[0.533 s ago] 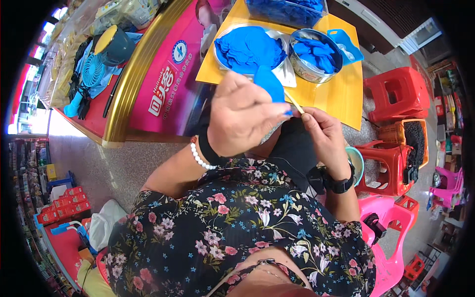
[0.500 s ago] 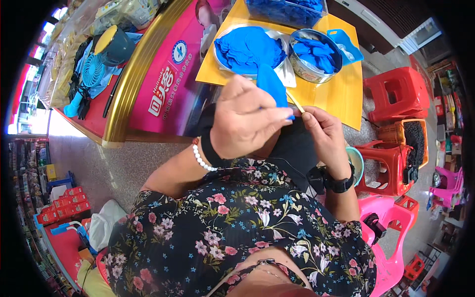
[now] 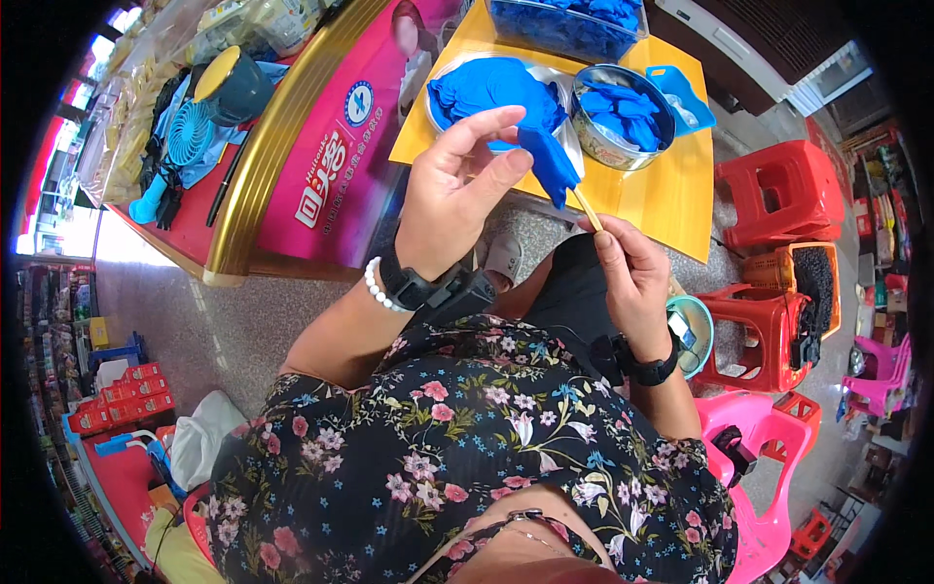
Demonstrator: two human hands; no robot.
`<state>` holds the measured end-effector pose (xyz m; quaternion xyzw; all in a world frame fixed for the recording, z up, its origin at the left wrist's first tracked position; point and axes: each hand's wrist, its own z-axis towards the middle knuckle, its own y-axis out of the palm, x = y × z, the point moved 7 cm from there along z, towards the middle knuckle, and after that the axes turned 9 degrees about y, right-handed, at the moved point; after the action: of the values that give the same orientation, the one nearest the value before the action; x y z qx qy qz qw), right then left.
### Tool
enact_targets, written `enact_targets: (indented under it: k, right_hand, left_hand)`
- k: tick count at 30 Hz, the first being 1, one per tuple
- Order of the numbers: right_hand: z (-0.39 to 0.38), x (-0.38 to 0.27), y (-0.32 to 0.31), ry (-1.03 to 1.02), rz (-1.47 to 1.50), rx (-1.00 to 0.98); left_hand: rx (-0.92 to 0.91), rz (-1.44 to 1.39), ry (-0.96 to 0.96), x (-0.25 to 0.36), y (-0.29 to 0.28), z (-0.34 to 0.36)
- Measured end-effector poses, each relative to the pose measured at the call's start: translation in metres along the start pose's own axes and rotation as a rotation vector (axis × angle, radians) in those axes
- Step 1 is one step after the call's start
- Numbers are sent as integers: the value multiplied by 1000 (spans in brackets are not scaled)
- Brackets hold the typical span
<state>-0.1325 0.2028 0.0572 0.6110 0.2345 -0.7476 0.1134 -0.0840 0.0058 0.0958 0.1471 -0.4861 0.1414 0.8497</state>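
Pinched in my right hand (image 3: 634, 277) is a thin pale wooden stick (image 3: 587, 206), pointing up and to the left. At its far end sits a piece of thin, soft blue material (image 3: 550, 161), bunched and hanging down. My left hand (image 3: 462, 185) is beside that piece, thumb and fingers apart, the thumb near or touching its edge; exact contact is unclear. Just beyond, a heap of similar flat blue pieces (image 3: 486, 86) fills a white bowl. More of them lie in a round tin (image 3: 630, 156) to the right.
These containers stand on a yellow tabletop (image 3: 681, 209), with a clear bin of blue pieces (image 3: 555, 37) at the back and a small blue basket (image 3: 696, 107) beside the tin. A pink, gold-edged counter (image 3: 336, 175) is at left. Red stools (image 3: 778, 190) stand at right.
My left hand has turned and its fingers have spread from a pinch. The blue piece, stretched out earlier, now hangs bunched at the stick's end. My right hand keeps its hold on the stick.
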Motion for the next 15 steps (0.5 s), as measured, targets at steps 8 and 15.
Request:
enact_targets:
  k: [8,15]
  right_hand:
    - [-1,4,5,135,164,-93]
    - [1,17,9,284,352,-163]
  left_hand:
    - [39,-302,-63,-19,5,3]
    - [65,-339,-67,-21,14,-2]
